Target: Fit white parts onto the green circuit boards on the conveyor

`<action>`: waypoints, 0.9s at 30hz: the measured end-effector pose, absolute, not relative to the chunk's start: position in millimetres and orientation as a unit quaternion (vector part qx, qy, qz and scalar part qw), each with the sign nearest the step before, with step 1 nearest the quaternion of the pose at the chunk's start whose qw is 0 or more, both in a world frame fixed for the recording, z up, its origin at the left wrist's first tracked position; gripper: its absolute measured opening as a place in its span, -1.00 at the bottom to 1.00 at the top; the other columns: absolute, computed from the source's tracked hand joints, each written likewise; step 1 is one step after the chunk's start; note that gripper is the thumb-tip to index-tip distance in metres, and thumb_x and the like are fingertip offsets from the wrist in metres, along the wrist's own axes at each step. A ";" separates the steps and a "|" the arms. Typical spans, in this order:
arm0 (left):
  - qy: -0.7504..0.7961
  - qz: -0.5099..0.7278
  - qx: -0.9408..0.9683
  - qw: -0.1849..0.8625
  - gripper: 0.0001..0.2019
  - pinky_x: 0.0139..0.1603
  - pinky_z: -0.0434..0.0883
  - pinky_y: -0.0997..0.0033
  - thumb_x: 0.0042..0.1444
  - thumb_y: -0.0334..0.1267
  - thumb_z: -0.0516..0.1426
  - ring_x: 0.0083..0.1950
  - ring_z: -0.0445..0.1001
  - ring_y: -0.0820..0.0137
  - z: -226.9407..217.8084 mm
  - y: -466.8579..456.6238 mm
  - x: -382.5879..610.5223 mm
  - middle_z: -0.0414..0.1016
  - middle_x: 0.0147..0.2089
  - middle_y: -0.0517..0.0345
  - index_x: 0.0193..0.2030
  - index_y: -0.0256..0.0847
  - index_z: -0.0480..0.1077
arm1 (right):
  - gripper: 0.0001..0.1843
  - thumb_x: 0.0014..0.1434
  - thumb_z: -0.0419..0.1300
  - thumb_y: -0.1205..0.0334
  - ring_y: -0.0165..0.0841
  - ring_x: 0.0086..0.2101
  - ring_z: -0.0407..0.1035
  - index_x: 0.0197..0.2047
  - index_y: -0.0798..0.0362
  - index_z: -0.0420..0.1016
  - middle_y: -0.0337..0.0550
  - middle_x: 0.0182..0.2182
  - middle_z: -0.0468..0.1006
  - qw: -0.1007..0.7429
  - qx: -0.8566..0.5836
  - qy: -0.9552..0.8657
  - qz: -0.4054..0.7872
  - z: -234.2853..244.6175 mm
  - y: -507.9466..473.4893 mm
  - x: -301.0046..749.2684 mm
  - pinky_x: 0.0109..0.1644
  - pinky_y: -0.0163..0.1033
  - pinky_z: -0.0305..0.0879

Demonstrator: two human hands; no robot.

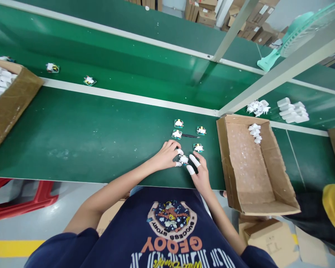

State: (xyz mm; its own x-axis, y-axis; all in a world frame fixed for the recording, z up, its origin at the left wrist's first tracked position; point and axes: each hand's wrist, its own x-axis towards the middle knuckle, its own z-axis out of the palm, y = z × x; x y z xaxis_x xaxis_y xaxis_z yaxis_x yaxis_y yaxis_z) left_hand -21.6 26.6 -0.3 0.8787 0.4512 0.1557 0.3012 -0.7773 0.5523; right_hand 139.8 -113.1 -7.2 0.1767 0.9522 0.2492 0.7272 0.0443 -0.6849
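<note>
My left hand (166, 154) pinches a small white part on a green circuit board (183, 159), with white finger cots on thumb and forefinger. My right hand (199, 172) meets the same piece from the right, two cot-covered fingers stretched toward it. Several more little boards with white parts lie just beyond, such as one board (198, 147) close to my right fingers and another board (178, 123) farther back. Dark tweezers (190, 136) rest among them on the green bench (86, 134).
An open cardboard box (268, 208) with a few white parts (255, 133) sits at my right. A box of white parts (5, 93) stands at far left. Two boards (53, 67) ride the back belt. White plug shells (292, 110), metal frame bars and a green fan (290, 37) are at right.
</note>
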 end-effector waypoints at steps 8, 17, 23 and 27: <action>0.180 0.146 0.938 0.257 -0.79 0.04 0.22 0.15 0.12 -0.25 0.20 0.12 0.17 0.15 -0.9 24.5 -17.8 0.34 0.03 -0.02 -0.12 -0.27 0.38 | -0.32 0.30 0.08 0.20 -0.10 0.16 0.15 0.41 -0.01 -0.10 0.11 0.20 0.22 0.291 -0.673 -0.671 0.111 -13.4 -128.0 134.0 0.18 0.14 0.24; 0.180 0.147 0.942 0.242 -0.76 0.04 0.22 0.15 0.11 -0.27 0.19 0.13 0.17 0.15 1.4 21.8 -16.9 0.35 0.03 -0.01 -0.09 -0.28 0.38 | -0.32 0.31 0.05 0.18 -0.10 0.21 0.11 0.41 -0.01 -0.12 0.13 0.23 0.15 0.299 -0.679 -0.659 0.119 -14.0 -128.3 134.9 0.23 0.13 0.21; 0.192 0.146 0.939 0.246 -0.77 0.05 0.24 0.16 0.08 -0.27 0.21 0.13 0.17 0.15 0.9 21.6 -16.3 0.34 0.03 -0.01 -0.12 -0.28 0.39 | -0.22 0.32 0.04 0.09 -0.07 0.32 -0.11 0.44 -0.01 -0.31 0.11 0.36 -0.10 0.228 -0.682 -0.679 0.148 -10.3 -127.0 132.9 0.30 0.16 0.08; 0.200 0.141 0.937 0.251 -0.75 0.07 0.24 0.14 0.07 -0.26 0.21 0.14 0.17 0.15 0.5 22.2 -17.0 0.33 0.03 -0.01 -0.11 -0.27 0.38 | -0.24 0.32 0.02 0.07 -0.07 0.33 -0.14 0.44 -0.04 -0.30 0.08 0.38 -0.14 0.231 -0.681 -0.677 0.155 -11.2 -125.1 134.7 0.30 0.18 0.06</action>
State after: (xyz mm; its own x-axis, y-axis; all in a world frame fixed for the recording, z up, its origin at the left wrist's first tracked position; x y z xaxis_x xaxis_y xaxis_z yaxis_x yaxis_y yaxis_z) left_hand -17.0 22.2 0.5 0.8804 0.4451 0.1638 0.3039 -0.7944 0.5259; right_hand 134.7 -125.1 -11.2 0.0342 0.9942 0.1020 0.8507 0.0246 -0.5251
